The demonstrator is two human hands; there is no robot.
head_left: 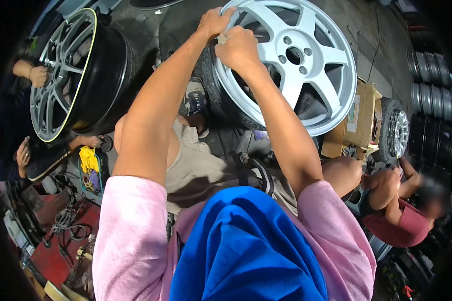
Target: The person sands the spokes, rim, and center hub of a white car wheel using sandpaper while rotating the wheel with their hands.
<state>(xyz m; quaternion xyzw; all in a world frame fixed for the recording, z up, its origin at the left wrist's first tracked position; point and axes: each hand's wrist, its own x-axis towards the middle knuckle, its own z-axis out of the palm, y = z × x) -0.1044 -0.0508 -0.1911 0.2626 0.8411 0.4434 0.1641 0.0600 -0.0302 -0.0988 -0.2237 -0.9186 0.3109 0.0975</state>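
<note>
A pale grey wheel rim with broad spokes and a bolt-hole hub lies tilted on a dark tire in front of me. My left hand is closed on the rim's upper left edge, its fingertips on the lip. Just below it, my right hand is closed and pressed against the same edge. A small tan scrap shows beside its fingers; its kind is hard to make out. Both forearms reach forward over my lap.
Left, another person's hand is at a dark multi-spoke wheel. A cardboard box and a tired wheel are at right, near a crouching person in a red shirt. Stacked rims line the right. A basket holds yellow cloth.
</note>
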